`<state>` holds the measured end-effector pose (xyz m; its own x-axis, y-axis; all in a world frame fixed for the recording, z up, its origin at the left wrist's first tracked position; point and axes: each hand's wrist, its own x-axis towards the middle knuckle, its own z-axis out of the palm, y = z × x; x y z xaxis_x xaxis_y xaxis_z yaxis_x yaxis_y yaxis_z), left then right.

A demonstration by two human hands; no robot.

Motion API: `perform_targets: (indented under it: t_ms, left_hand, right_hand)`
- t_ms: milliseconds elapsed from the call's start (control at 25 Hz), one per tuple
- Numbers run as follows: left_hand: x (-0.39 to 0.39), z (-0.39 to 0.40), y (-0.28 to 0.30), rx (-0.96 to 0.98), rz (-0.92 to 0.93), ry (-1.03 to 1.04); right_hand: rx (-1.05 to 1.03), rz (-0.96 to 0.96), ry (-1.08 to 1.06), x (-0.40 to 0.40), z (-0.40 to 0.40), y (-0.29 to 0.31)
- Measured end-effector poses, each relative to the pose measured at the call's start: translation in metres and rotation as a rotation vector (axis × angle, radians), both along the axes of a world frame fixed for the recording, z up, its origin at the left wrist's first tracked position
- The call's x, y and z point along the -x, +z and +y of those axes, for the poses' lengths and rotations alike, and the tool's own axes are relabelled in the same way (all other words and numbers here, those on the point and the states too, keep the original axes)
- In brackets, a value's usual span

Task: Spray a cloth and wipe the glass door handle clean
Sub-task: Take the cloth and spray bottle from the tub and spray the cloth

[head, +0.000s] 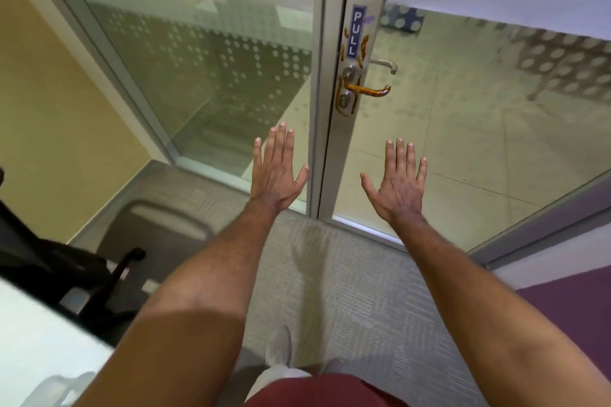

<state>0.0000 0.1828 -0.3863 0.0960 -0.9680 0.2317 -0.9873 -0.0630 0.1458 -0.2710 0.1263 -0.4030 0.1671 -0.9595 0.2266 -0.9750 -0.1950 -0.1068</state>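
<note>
The metal lever door handle (367, 90) sits on the grey frame of the glass door (463, 129), smeared with orange-brown streaks, as is the plate around it. A blue PULL sticker (356, 32) is above it. My left hand (276, 170) is stretched out flat, fingers apart, below and left of the handle. My right hand (396, 180) is held the same way below and right of it. Both hands hold nothing. No cloth or spray bottle is in view.
A fixed glass panel (205, 76) with a dotted frosted band stands left of the door. A black office chair (49, 258) and a white table corner (39, 340) are at lower left. Grey carpet (330, 274) lies underfoot, and a purple wall (568, 307) is at right.
</note>
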Motion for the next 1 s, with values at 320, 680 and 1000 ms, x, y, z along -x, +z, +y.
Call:
perform_targets:
  t_ms: [320, 680, 1000]
  left_hand:
    - [-0.029, 0.143, -0.074, -0.205, 0.041, 0.265]
    - [-0.068, 0.307, -0.104, -0.216, 0.095, 0.557]
    - [-0.086, 0.469, -0.141, -0.214, 0.217, 0.673]
  right_hand:
    - [-0.13, 0.005, 0.284, -0.071, 0.067, -0.06]
    - [-0.243, 0.033, 0.587, -0.182, 0.161, -0.091]
    - [-0.28, 0.037, 0.791, -0.275, 0.28, -0.114]
